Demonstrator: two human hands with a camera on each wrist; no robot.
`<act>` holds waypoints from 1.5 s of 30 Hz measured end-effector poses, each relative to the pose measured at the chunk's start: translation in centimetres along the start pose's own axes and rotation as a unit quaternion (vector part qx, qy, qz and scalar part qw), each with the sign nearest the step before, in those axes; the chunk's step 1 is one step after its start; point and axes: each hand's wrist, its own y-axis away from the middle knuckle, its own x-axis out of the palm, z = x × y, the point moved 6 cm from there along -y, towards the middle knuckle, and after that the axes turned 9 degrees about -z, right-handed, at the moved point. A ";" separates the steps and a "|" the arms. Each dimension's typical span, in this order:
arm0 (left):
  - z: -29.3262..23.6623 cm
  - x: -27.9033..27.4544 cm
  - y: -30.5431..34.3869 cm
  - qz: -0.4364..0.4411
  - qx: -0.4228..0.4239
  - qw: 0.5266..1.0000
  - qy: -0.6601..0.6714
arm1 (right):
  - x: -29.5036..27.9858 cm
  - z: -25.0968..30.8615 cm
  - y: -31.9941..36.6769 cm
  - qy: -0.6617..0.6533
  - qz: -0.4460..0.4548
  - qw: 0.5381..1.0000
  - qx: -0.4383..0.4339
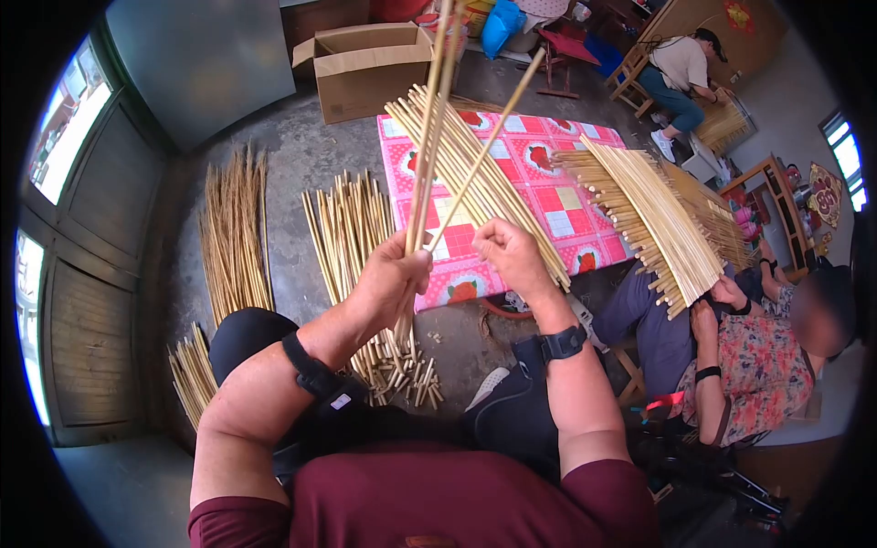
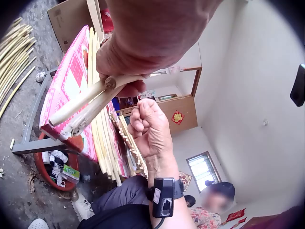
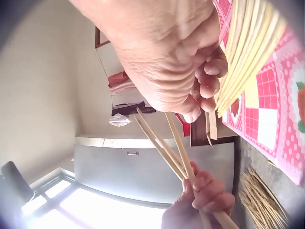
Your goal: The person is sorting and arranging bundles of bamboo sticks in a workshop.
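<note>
In the head view my left hand (image 1: 393, 274) grips a few long bamboo sticks (image 1: 426, 137) that stand upright over my lap. Beside it my right hand (image 1: 507, 248) pinches a single stick (image 1: 486, 146) that slants up to the right. The left wrist view shows my left hand (image 2: 143, 47) wrapped round the cut stick ends (image 2: 81, 112), with my right hand (image 2: 150, 126) curled close below. Seen from the right wrist, my right hand (image 3: 176, 62) sits above the sticks (image 3: 171, 148), which run down into my left hand (image 3: 205, 205). A bundle of sticks (image 1: 454, 151) lies on the pink-clothed table (image 1: 557, 201) behind.
Piles of sticks (image 1: 347, 228) (image 1: 236, 237) lie on the concrete floor to the left. An open cardboard box (image 1: 365, 68) stands behind the table. At the right a seated person holds a fanned sheaf of sticks (image 1: 653, 215). Another person (image 1: 681, 78) sits far back.
</note>
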 end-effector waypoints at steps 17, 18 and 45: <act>2.8 3.7 2.2 0.247 -0.161 0.955 0.022 | 3.3 1.2 2.0 -0.202 0.165 0.960 0.100; 2.8 3.8 2.2 0.244 -0.164 0.955 0.026 | 3.3 1.0 2.0 -0.196 0.169 0.961 0.102; -1.2 -1.4 -1.4 -0.080 0.053 0.993 0.064 | -3.9 -1.0 -1.2 -0.035 -0.081 0.996 0.029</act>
